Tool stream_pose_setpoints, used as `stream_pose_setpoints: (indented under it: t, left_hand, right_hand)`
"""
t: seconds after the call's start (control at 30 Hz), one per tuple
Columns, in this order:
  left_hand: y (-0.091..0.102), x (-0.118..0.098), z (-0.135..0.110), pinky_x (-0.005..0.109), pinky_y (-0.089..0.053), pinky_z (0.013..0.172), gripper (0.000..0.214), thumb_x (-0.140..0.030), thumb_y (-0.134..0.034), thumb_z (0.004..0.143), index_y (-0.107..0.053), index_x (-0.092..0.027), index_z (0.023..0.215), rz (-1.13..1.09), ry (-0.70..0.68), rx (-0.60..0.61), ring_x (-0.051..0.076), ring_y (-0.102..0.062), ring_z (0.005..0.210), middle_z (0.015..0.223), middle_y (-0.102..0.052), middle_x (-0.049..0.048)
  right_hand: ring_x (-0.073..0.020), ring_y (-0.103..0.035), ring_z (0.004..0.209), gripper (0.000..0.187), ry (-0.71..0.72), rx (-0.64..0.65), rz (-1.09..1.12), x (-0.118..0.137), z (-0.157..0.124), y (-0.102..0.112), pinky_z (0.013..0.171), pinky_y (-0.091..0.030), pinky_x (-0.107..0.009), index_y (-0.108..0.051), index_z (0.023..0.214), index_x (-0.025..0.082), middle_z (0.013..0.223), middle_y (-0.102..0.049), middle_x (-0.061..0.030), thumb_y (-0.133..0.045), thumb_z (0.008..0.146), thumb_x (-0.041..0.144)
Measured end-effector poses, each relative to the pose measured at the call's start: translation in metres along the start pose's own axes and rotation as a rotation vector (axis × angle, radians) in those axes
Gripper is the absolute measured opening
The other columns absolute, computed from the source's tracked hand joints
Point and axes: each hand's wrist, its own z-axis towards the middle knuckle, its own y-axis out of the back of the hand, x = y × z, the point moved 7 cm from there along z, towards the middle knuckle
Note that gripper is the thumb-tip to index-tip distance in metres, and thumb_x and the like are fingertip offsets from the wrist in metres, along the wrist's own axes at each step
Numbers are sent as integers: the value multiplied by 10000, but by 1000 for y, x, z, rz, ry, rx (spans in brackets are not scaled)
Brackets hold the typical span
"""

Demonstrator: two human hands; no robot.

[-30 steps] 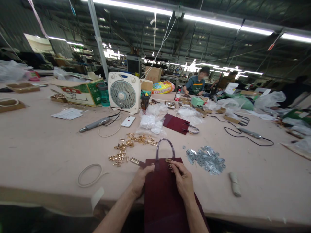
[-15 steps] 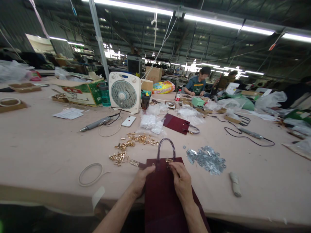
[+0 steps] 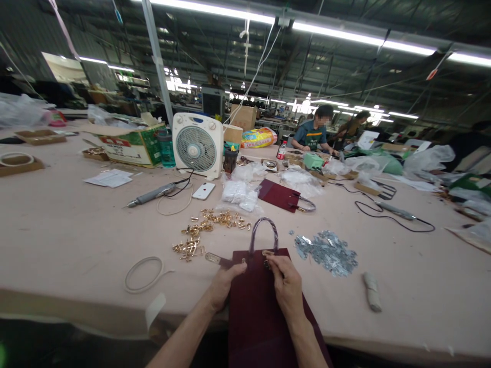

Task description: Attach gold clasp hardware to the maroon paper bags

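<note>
A dark burgundy handbag panel [image 3: 255, 312] hangs over the table's front edge, its wrapped purple handle [image 3: 264, 222] standing up at the top. My left hand [image 3: 224, 283] is closed on the panel's upper left edge, thumb on the front beside a small metal piece. A strap with a gold-coloured end plate [image 3: 212, 258] sticks out left of that hand. At the handle's right base, my right hand [image 3: 287, 281] pinches a small gold metal fitting [image 3: 266, 252], partly hidden by the fingertips. Loose gold fittings [image 3: 192, 248] lie beyond the left hand, and thin silver plates [image 3: 330, 255] lie to the right.
A second burgundy panel [image 3: 278, 195] lies farther back beside plastic bags [image 3: 240, 194]. Around them are a white fan [image 3: 196, 145], a phone [image 3: 203, 191], two corded electric screwdrivers [image 3: 151, 195], a cord loop [image 3: 143, 275] and a rolled cloth [image 3: 371, 292]. A co-worker [image 3: 312, 133] sits across.
The right fingers and the gold fitting have shifted slightly, and the fitting shows at a different tilt. The left hand keeps its hold. Across the table, the co-worker's arm has moved right.
</note>
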Motion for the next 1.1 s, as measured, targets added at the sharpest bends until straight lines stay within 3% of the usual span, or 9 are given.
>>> stream_pose_setpoints:
  t: [0.13,0.33,0.43,0.57,0.77,0.97,1.1]
  left_hand:
    - [3,1,1,414,-596,909,413,-355,-803,810,-772,-90,1126,-4,-8,6,312,-765,959,1077,-801,168]
    - [4,1,1,422,-580,928,381,-418,-799,815,-795,-81,993,23,20,-20,304,-763,905,971,-808,157]
    - [0,-6,2,433,-551,1001,406,-389,-791,825,-778,-112,1121,30,-31,-6,317,-743,1035,1096,-798,144]
    - [-3,-14,3,438,-497,1097,535,-336,-775,847,-678,-192,1353,26,-107,22,308,-696,1181,1250,-761,104]
    - [0,-8,7,424,-548,1014,509,-374,-774,859,-706,-148,1309,54,-72,26,315,-737,1075,1177,-785,131]
    - [4,-5,10,417,-556,1018,527,-336,-809,825,-706,-141,1302,-25,-42,6,321,-725,1138,1178,-786,141]
    - [5,-4,11,403,-578,976,491,-336,-828,803,-742,-119,1235,-27,-3,-14,320,-749,1076,1129,-799,149]
  right_hand:
    - [-222,-695,1075,270,14,44,-34,3,0,-4,979,-580,-381,-743,1173,246,1138,-725,-98,-495,1068,250]
    - [-234,-657,1192,381,47,207,-84,1,-3,-2,1026,-574,-396,-616,1411,264,1315,-666,-111,-490,1052,229]
    - [-235,-648,1225,407,70,203,-139,-2,-5,-1,1060,-563,-404,-597,1436,278,1339,-660,-107,-467,1055,214]
    - [-233,-667,1206,407,85,182,-217,-8,-5,-3,1070,-561,-398,-611,1415,281,1306,-683,-100,-460,1049,190]
    - [-223,-700,1135,313,83,215,-286,-13,0,-8,1021,-581,-354,-665,1258,256,1236,-709,-90,-468,1031,166]
    - [-232,-704,1097,299,106,252,-308,-14,3,-11,961,-596,-358,-655,1224,250,1188,-708,-101,-445,1031,161]
    - [-226,-708,1003,279,99,256,-325,-17,3,-13,907,-598,-349,-654,1202,238,1104,-703,-99,-437,1040,171]
